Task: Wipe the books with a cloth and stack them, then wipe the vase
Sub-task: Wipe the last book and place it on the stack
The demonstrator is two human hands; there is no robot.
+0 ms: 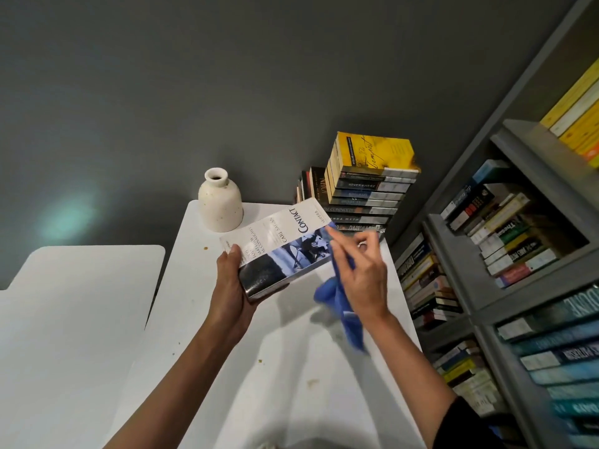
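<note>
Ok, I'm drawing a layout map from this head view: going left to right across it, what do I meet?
Cream vase → Contact paperback → blue cloth → grey bookshelf. The book stack shares the cloth's span, so it is left out.

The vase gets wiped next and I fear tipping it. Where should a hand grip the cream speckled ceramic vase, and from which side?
Probably around the wide, straight body of the cream speckled ceramic vase, coming from its left. It stands upright, its neck is narrow, and the held white-and-blue paperback and stacked books crowd its right.
</note>
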